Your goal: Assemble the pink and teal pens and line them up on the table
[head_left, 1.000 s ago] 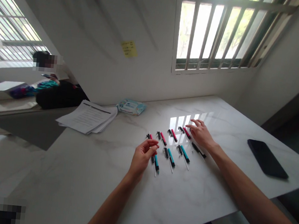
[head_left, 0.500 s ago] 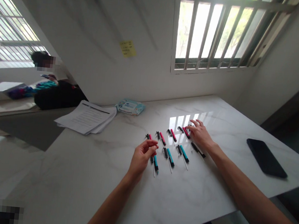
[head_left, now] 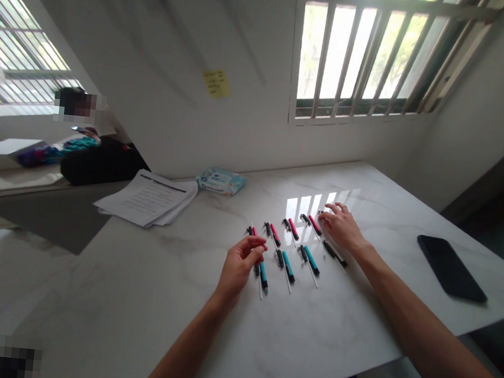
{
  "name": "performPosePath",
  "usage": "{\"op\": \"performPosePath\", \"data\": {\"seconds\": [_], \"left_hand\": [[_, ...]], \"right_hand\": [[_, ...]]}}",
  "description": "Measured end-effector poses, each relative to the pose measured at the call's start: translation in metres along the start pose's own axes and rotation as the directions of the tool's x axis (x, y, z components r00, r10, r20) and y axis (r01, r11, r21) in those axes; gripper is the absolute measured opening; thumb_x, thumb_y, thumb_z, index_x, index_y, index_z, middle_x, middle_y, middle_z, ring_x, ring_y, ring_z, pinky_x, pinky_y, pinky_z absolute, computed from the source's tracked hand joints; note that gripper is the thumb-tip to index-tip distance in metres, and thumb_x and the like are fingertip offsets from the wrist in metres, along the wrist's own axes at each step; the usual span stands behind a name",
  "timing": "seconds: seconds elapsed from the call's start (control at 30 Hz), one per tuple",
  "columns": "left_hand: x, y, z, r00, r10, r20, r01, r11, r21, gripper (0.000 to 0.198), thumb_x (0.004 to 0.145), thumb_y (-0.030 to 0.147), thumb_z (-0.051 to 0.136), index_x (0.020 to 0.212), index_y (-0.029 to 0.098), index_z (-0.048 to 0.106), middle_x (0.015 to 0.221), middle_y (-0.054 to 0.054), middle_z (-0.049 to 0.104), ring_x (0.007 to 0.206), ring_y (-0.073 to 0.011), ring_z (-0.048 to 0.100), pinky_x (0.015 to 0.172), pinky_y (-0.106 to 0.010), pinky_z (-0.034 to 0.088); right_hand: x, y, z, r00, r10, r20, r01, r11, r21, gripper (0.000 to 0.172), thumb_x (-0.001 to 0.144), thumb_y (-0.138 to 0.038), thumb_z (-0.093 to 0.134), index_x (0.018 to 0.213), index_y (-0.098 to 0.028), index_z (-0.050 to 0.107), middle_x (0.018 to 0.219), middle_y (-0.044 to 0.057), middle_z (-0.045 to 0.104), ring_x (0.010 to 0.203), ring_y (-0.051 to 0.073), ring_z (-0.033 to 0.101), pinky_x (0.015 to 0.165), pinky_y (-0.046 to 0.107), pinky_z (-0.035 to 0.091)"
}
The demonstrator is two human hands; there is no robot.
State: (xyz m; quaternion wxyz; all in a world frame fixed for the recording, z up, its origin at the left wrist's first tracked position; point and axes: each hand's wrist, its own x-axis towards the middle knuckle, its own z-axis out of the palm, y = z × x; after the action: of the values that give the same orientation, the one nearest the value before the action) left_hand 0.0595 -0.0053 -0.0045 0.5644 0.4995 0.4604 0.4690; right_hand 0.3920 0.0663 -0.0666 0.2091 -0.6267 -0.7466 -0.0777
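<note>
Fingers (head_left: pixel 252 250) on your left hand (head_left: pixel 238 268) are curled into a narrow pinch right over the left end of the pen rows, though I can't really tell if there's a pen in there. Your right hand (head_left: pixel 341 226) is resting on the white marble surface (head_left: pixel 309 337) with its fingers spread wide, tips just beside the right end of the rows. Between your hands, black-and-teal pens (head_left: pixel 288 267) lie closest to you, with black-and-red pens (head_left: pixel 274 234) just behind, all roughly parallel. Further out, there's a black phone (head_left: pixel 451 269) at right, stacked papers (head_left: pixel 148 198) and a wipes packet (head_left: pixel 220 181) along the back edge, and a person (head_left: pixel 98 162) at upper left.
</note>
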Motion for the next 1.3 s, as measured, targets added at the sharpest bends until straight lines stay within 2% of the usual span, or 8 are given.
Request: {"op": "performPosePath", "data": {"seconds": [0.13,0.23,0.33,0.43,0.57,0.77,0.87,1.3], "left_hand": [[0.011,0.0,-0.012,0.998,0.062,-0.034,-0.06,0.997,0.037,0.029,0.075,0.039,0.078,0.096,0.018,0.075,0.088,-0.004,0.073,0.07,-0.0132,0.061,0.071,-0.027,0.051],[0.026,-0.001,-0.033,0.974,0.127,-0.19,-0.116,0.991,0.066,0.033,0.073,0.04,0.078,0.097,0.017,0.073,0.087,-0.004,0.073,0.066,-0.0116,0.059,0.069,-0.026,0.049],[0.04,-0.004,-0.054,0.93,0.165,-0.33,-0.142,0.986,0.092,0.037,0.07,0.042,0.078,0.097,0.017,0.072,0.09,-0.004,0.073,0.066,-0.011,0.057,0.068,-0.026,0.048],[0.048,-0.004,-0.068,0.906,0.18,-0.383,-0.144,0.982,0.122,0.037,0.07,0.042,0.076,0.097,0.017,0.071,0.09,-0.004,0.072,0.066,-0.0114,0.057,0.068,-0.026,0.047],[0.056,0.003,-0.073,0.915,0.206,-0.347,-0.136,0.967,0.217,0.037,0.07,0.042,0.075,0.096,0.016,0.071,0.089,-0.005,0.072,0.066,-0.0133,0.059,0.066,-0.026,0.047],[0.066,0.007,-0.085,0.924,0.282,-0.26,-0.2,0.933,0.301,0.03,0.073,0.038,0.072,0.095,0.017,0.072,0.087,-0.006,0.073,0.066,-0.015,0.061,0.065,-0.027,0.047],[0.065,-0.001,-0.092,0.912,0.276,-0.303,-0.19,0.94,0.284,0.027,0.074,0.038,0.072,0.092,0.017,0.072,0.088,-0.006,0.073,0.068,-0.0153,0.062,0.066,-0.027,0.048],[0.06,-0.004,-0.084,0.949,0.197,-0.244,-0.155,0.971,0.182,0.03,0.074,0.038,0.075,0.095,0.017,0.073,0.087,-0.005,0.073,0.064,-0.0118,0.057,0.062,-0.025,0.046]], "right_hand": [[-0.001,0.0,-0.004,1.0,0.013,0.004,-0.013,1.0,0.004,0.029,0.097,-0.023,0.053,0.107,-0.022,0.08,0.14,0.014,0.063,0.138,0.041,0.044,0.102,0.058,0.048],[0.0,-0.009,-0.013,1.0,0.0,-0.026,0.001,0.999,0.04,0.029,0.095,-0.02,0.055,0.111,-0.02,0.078,0.135,0.014,0.066,0.135,0.039,0.047,0.107,0.058,0.046],[0.003,-0.032,-0.024,0.996,-0.048,-0.073,0.06,0.984,0.17,0.03,0.095,-0.016,0.054,0.115,-0.021,0.076,0.122,0.011,0.073,0.126,0.034,0.055,0.108,0.055,0.046],[0.008,-0.067,-0.031,0.99,-0.095,-0.101,0.123,0.933,0.337,0.03,0.095,-0.017,0.057,0.119,-0.024,0.074,0.111,0.008,0.076,0.12,0.032,0.057,0.102,0.052,0.05],[0.024,-0.12,-0.031,0.977,-0.21,-0.049,0.205,0.837,0.508,0.037,0.092,-0.02,0.066,0.128,-0.028,0.07,0.115,0.007,0.075,0.122,0.031,0.056,0.099,0.049,0.052],[0.061,-0.174,-0.012,0.899,-0.422,0.117,0.264,0.735,0.624,0.068,0.081,-0.017,0.076,0.145,-0.029,0.057,0.122,0.006,0.073,0.123,0.029,0.054,0.1,0.043,0.052],[0.074,-0.179,-0.003,0.861,-0.49,0.138,0.295,0.702,0.648,0.072,0.081,-0.021,0.077,0.149,-0.029,0.053,0.125,0.006,0.071,0.124,0.028,0.053,0.1,0.041,0.051],[0.076,-0.186,0.012,0.842,-0.51,0.179,0.352,0.769,0.534,0.073,0.079,-0.019,0.076,0.148,-0.021,0.055,0.118,0.011,0.074,0.12,0.031,0.058,0.102,0.043,0.048]]}}
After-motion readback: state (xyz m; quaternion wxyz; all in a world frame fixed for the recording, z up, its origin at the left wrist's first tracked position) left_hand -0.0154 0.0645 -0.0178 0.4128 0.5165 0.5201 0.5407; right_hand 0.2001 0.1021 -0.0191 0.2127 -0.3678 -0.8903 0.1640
